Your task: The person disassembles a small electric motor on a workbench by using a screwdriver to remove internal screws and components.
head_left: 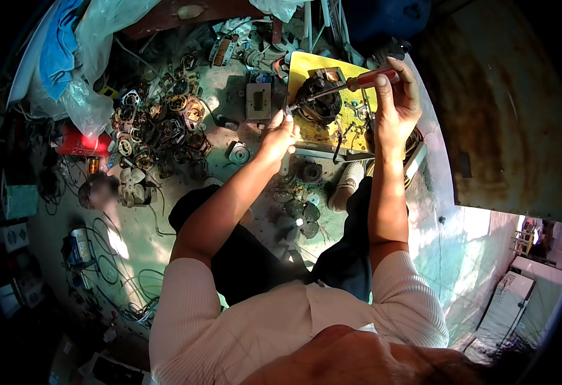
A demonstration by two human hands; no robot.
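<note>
Red-handled screwdriver (361, 81), just one, lies across the upper middle of the frame, over one dark, round motor part (316, 108) on one yellow board (301, 65). Its long axis runs nearly level, sloping down to the left; the handle end is at the right and the shaft points left. Two hands are at it: the right hand (399, 114) grips the handle with its fingers, while the left hand (279, 140) has its fingertips drawn together near the tip, whether gripping it one cannot tell. Left of centre sits one heap of motor parts (165, 125), too tangled to count.
</note>
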